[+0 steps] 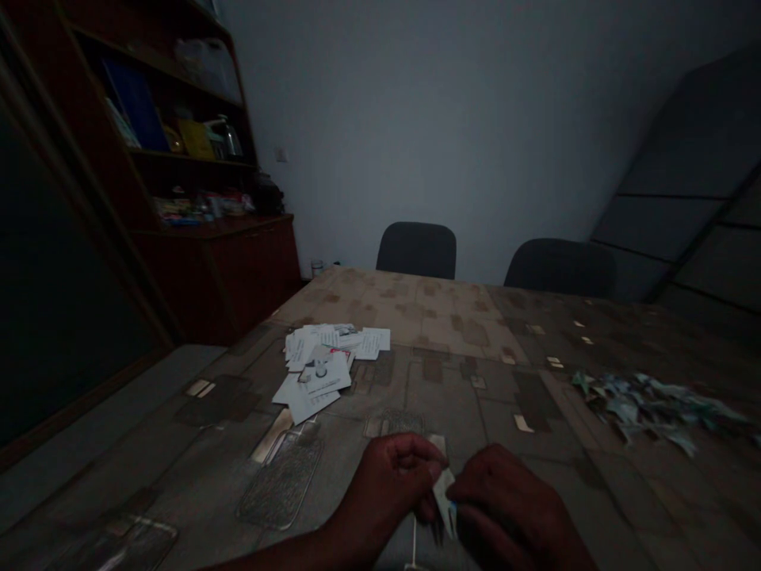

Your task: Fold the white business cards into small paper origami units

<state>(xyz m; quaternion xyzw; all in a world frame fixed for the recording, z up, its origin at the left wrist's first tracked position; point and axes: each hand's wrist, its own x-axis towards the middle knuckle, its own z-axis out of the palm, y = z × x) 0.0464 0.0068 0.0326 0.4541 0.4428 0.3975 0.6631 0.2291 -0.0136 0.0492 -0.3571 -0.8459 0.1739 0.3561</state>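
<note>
Between my two hands, low over the near part of the table, is a small piece of folded paper [444,493]. My left hand [397,484] pinches its left side with thumb and fingers. From the other side my right hand [505,503] grips its right edge, the fingers curled and partly in shadow. Ahead and to the left lies a loose pile of printed white paper cards [324,373], some overlapping. Over on the right is a heap of crumpled or folded pale-green and white paper pieces [648,404].
A patterned cloth [416,317] covers the large table [333,444]. Two dark chairs [416,247] stand at its far side. At the left is a reddish-brown cabinet [243,270] with items on its shelves. Grey panels [683,174] stand at the right. The room is dim.
</note>
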